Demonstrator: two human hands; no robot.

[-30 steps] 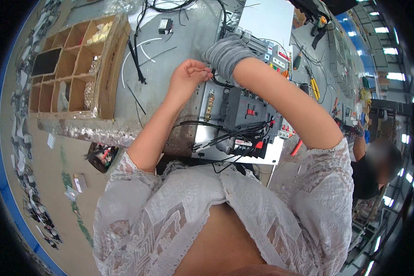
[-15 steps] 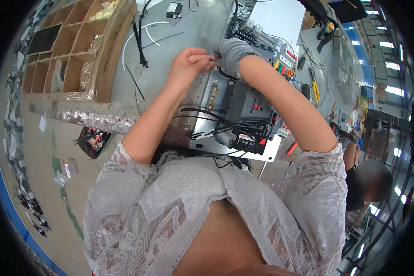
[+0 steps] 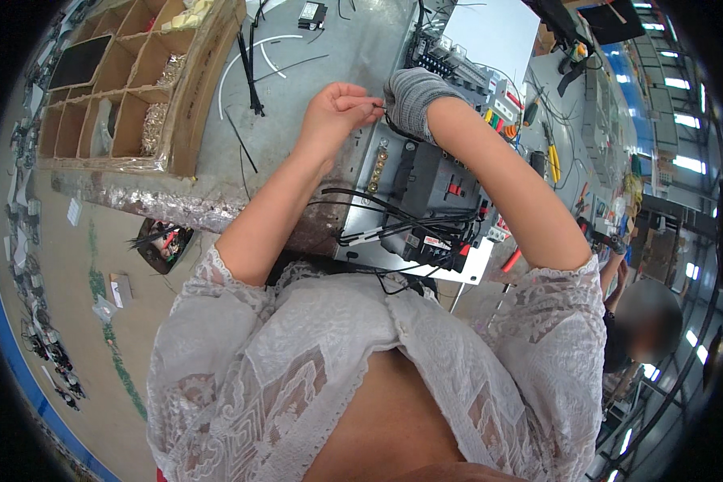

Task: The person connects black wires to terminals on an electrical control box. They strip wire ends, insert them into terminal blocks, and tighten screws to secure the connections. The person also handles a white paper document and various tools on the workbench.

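My bare left hand (image 3: 339, 112) is closed in a pinch over the metal mounting plate's left edge. Between its fingertips and my right hand shows the end of a thin black wire (image 3: 380, 106). My right hand (image 3: 416, 100) wears a grey knitted glove; its fingers are curled in and mostly hidden, so what they hold is unclear. Both hands nearly touch above the plate (image 3: 361, 210). Nearer me on the plate sit a dark grey circuit breaker (image 3: 434, 181), a row of brass terminal screws (image 3: 377, 167) and a bundle of black wires (image 3: 394, 213).
A cardboard compartment box (image 3: 205, 96) with small metal parts stands at the left. Black cable ties (image 3: 253, 76) and white tubing (image 3: 225, 72) lie beside it. Yellow-handled pliers (image 3: 553, 157) lie at the right. Farther right, a person (image 3: 618, 321) is nearby.
Both hands stay together and appear slightly farther right, as does the whole bench, so the view has shifted a little. The left hand's pinch looks much the same.
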